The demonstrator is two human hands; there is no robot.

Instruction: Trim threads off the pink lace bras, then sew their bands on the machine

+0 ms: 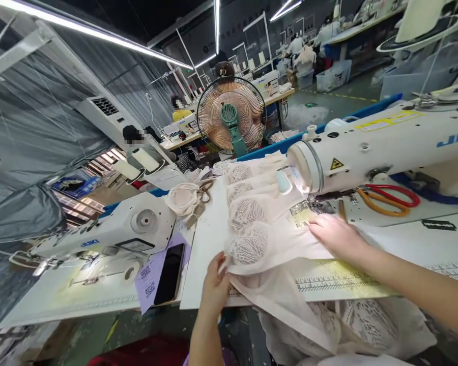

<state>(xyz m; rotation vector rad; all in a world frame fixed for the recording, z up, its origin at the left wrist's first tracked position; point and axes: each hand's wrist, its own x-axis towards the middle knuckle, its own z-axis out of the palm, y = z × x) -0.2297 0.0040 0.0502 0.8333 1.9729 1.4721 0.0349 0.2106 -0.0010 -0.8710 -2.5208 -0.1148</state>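
A chain of pale bra pieces with lace cups (250, 243) lies across the white table and runs under the head of the sewing machine (309, 165). My left hand (217, 279) pinches the near left edge of the closest lace cup. Beside the needle area, my right hand (336, 235) rests on the pale fabric, fingers pressed together near the metal plate (301, 213). Whether those fingers grip the cloth or only press it, I cannot tell. More lace bra pieces (370, 320) hang below the table's front edge.
Scissors with red and orange handles (389, 198) and a black blade (438, 224) lie right of the machine head. Leftward are a phone (170, 273), a roll of pale tape (182, 199) and a second sewing machine (114, 229). A large fan (231, 117) stands behind; people sit farther back.
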